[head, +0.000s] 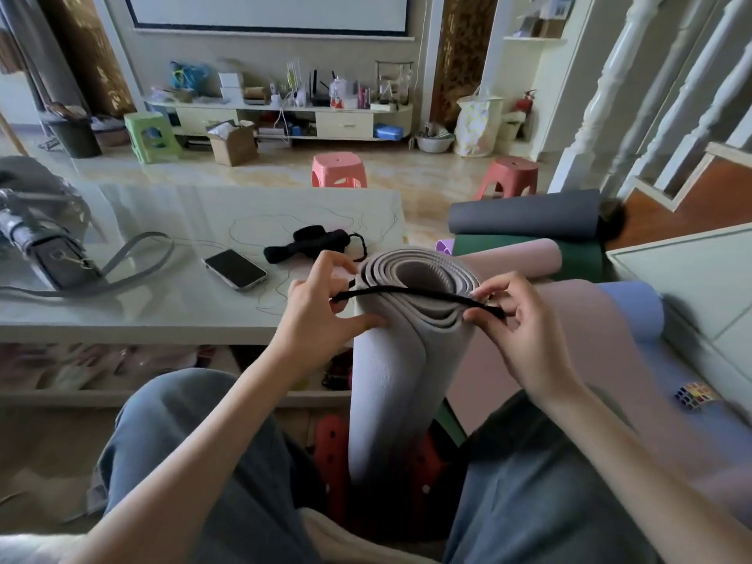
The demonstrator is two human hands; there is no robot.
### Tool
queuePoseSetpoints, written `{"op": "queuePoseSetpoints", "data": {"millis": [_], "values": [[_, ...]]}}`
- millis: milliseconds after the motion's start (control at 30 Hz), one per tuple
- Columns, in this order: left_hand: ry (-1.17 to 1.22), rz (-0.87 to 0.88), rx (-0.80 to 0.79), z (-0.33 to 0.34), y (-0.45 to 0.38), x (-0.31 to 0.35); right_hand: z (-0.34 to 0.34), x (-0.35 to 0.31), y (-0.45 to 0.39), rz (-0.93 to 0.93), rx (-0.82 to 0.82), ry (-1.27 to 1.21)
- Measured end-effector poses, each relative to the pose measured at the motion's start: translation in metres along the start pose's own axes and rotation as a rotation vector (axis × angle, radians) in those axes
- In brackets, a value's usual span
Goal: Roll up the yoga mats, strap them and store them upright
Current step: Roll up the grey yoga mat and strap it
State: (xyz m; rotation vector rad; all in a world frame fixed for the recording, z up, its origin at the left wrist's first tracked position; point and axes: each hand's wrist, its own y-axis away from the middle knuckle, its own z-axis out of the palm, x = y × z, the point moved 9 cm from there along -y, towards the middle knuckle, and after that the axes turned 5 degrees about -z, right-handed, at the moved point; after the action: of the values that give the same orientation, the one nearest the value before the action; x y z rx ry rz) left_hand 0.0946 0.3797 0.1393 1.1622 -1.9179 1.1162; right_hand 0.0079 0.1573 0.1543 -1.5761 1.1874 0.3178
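A rolled grey yoga mat (390, 384) stands upright between my knees, its spiral top end facing me. A black strap (411, 294) lies stretched across that top end. My left hand (321, 315) pinches the strap's left end, its thumb against the mat's side. My right hand (517, 331) pinches the strap's right end at the mat's rim. More black straps (313, 243) lie bunched on the white table (162, 315). To the right, a dark grey rolled mat (525, 215), a green mat (586, 254), a pink mat (525, 260) and a blue-purple mat (635, 307) lie on the floor.
A phone (236, 269) and a grey shoulder bag (44, 242) rest on the table. A puzzle cube (694, 394) sits on the blue-purple mat. Two pink stools (337, 168) stand on the floor beyond. A staircase (691, 189) rises at the right. A red stool (331, 462) sits under me.
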Motion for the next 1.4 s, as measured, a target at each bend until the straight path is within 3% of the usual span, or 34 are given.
{"op": "queuePoseSetpoints", "data": {"millis": [67,200,267,400,500,567,633,700,767,867,933,1067,1233,1333,1400], "values": [[-0.039,0.052,0.048,0.001,0.003,0.001,0.007,0.007,0.003,-0.010,0.035,0.008],[-0.094,0.057,0.093,-0.006,-0.003,-0.010,0.016,0.014,0.007,0.024,-0.106,-0.085],[-0.173,0.083,0.084,-0.001,-0.009,-0.011,0.019,0.014,0.008,0.022,-0.167,0.031],[-0.151,0.123,0.036,0.015,-0.015,-0.010,0.011,0.018,-0.003,0.066,0.061,0.254],[-0.024,0.052,-0.134,0.019,-0.014,-0.016,0.016,0.022,-0.008,0.066,0.134,0.282],[-0.099,0.077,-0.206,0.021,-0.011,-0.013,0.021,0.021,-0.012,0.043,0.178,0.279],[-0.192,0.142,-0.119,0.018,-0.009,-0.008,0.025,0.023,-0.015,0.056,0.226,0.264],[-0.237,0.263,0.070,0.019,0.001,0.000,0.029,0.024,-0.017,0.051,0.254,0.297],[-0.257,0.369,0.204,0.027,0.013,0.002,0.031,0.018,-0.017,-0.028,0.273,0.400],[-0.378,0.452,0.255,0.031,0.014,-0.005,0.031,0.009,-0.013,-0.219,0.264,0.522],[-0.496,0.507,0.210,0.031,0.009,-0.015,0.030,0.016,-0.014,-0.268,0.198,0.489],[-0.635,0.544,0.036,0.033,0.006,-0.047,0.028,0.053,-0.023,-0.095,-0.102,0.395],[-0.647,0.492,-0.173,0.048,0.014,-0.077,0.054,0.094,0.016,-0.379,-0.616,0.770],[-0.671,0.405,-0.300,0.061,0.025,-0.110,0.078,0.108,0.041,-0.366,-0.791,0.801],[-0.731,0.347,-0.397,0.070,0.035,-0.136,0.092,0.111,0.052,-0.433,-0.805,0.846]]}}
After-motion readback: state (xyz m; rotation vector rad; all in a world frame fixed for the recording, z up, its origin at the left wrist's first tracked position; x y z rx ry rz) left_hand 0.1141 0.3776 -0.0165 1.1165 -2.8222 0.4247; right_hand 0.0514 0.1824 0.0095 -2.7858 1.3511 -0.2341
